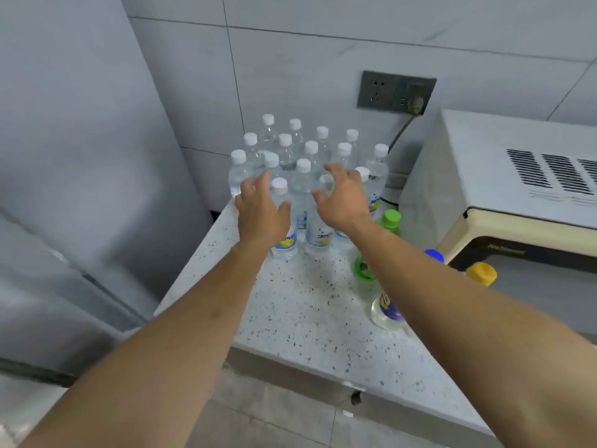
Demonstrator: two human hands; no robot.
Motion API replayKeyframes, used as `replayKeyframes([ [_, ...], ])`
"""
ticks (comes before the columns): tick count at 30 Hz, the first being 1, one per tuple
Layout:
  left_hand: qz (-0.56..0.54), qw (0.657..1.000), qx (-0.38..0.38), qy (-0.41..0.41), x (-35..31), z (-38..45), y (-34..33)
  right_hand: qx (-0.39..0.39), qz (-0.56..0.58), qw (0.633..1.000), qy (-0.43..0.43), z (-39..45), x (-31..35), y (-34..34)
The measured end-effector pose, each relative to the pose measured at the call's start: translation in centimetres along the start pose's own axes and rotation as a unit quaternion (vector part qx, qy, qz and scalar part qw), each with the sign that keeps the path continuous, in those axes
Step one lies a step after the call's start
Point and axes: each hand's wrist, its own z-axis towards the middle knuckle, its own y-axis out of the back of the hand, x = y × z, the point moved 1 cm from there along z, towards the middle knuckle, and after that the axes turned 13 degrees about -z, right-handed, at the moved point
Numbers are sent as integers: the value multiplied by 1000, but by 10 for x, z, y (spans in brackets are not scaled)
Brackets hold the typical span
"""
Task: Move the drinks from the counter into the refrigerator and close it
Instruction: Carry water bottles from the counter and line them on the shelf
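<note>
Both hands, the left hand [260, 210] and right hand [344, 197], reach with fingers spread and empty over the water bottles [302, 176] left of the microwave [504, 176], so gripping 2 front bottles likely comes next.

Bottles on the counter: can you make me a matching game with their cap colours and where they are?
Things:
1. green-capped bottle
2. yellow cap
3. blue cap
4. white-capped bottles

Places:
A. in a big bunch at the back, right under both hands
B. farthest right, in front of the microwave
C. just right of the right wrist, near the microwave's corner
D. peeking out past the right forearm, between green and yellow

Pairs: 1-C, 2-B, 3-D, 4-A
</note>
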Motion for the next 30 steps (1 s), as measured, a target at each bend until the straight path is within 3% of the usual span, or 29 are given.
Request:
replayKeyframes([
  [3, 45, 998, 37, -12, -4, 18, -6, 55, -82, 995, 16, 23, -4, -3],
  [7, 37, 999, 33, -6, -7, 23, -11, 52, -90, 994, 46, 27, -12, -4],
  [16, -88, 994, -62, 19, -4, -41, 14, -3, 66, 997, 42, -36, -29, 11],
  [22, -90, 995, -43, -11, 3, -84, 26, -3, 119, 992, 37, -81, -38, 4],
  [26, -106, 994, -7, 12, 19, -99, 18, -79, 112, 989, 53, -107, -44, -10],
  [30, -156, 984, 39, 75, 47, -112, 3, -10, 193, 981, -29, -128, -53, -35],
])
